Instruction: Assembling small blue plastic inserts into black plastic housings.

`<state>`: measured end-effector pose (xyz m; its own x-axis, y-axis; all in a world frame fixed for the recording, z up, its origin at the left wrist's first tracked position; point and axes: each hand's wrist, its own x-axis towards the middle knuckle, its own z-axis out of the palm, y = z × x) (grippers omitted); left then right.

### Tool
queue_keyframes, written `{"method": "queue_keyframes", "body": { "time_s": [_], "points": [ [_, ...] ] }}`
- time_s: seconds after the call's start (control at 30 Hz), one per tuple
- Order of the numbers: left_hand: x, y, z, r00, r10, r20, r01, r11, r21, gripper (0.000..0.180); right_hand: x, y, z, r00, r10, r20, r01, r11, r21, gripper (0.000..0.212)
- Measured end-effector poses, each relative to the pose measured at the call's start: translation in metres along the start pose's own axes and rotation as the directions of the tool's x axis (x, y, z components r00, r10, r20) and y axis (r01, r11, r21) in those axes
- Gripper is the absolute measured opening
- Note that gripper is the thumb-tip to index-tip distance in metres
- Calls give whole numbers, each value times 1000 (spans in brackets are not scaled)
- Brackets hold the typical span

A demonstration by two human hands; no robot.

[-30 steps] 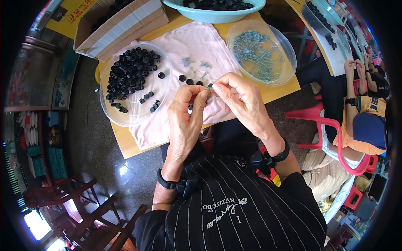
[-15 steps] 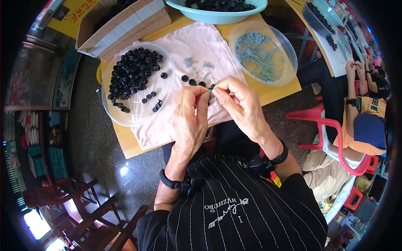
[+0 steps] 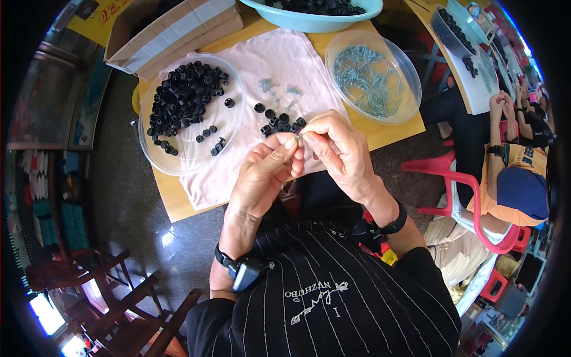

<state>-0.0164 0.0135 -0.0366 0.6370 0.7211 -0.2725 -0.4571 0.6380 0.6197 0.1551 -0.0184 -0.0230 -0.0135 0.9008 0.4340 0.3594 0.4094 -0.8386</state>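
Note:
Above the front of a pink cloth (image 3: 273, 59), my two hands meet fingertip to fingertip. My left hand (image 3: 264, 172) is turned partly palm up, its thumb and forefinger pinched together. My right hand (image 3: 342, 152) pinches from the other side. A tiny metal piece, apparently a screw, shows between the fingertips; which hand bears it is hard to see. Just beyond the fingers lies a cluster of small black plastic caps (image 3: 279, 125). Farther back on the cloth are small loose piles of screws (image 3: 265, 84).
A clear round tray (image 3: 235, 140) of black parts stands left, another clear tray (image 3: 410, 110) of screws right. Behind are a cardboard box (image 3: 178, 35) and a pale blue basin (image 3: 321, 25). A red chair (image 3: 443, 163) and a person in orange (image 3: 520, 157) are at right.
My left hand has rolled its palm upward and shifted slightly left, uncovering more of the black caps. My right hand stays pinched in nearly the same place.

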Motion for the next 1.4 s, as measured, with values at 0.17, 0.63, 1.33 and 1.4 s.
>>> {"method": "queue_keyframes", "body": {
  "time_s": [0.17,0.63,1.33,1.4],
  "points": [
    [-2,2,10,944,319,-86,-250,859,446,19,-5,-2,0,993,113,-19,-113,993,18,5],
    [-4,-2,10,884,445,-140,-326,805,496,10,-9,-4,11,990,84,-115,-85,996,-7,8],
    [3,0,10,870,492,17,-465,811,356,17,-3,-13,12,868,464,178,-455,599,659,18],
    [3,0,10,857,515,28,-489,796,357,14,-3,-14,13,872,453,184,-454,612,647,18]
  ]
}}
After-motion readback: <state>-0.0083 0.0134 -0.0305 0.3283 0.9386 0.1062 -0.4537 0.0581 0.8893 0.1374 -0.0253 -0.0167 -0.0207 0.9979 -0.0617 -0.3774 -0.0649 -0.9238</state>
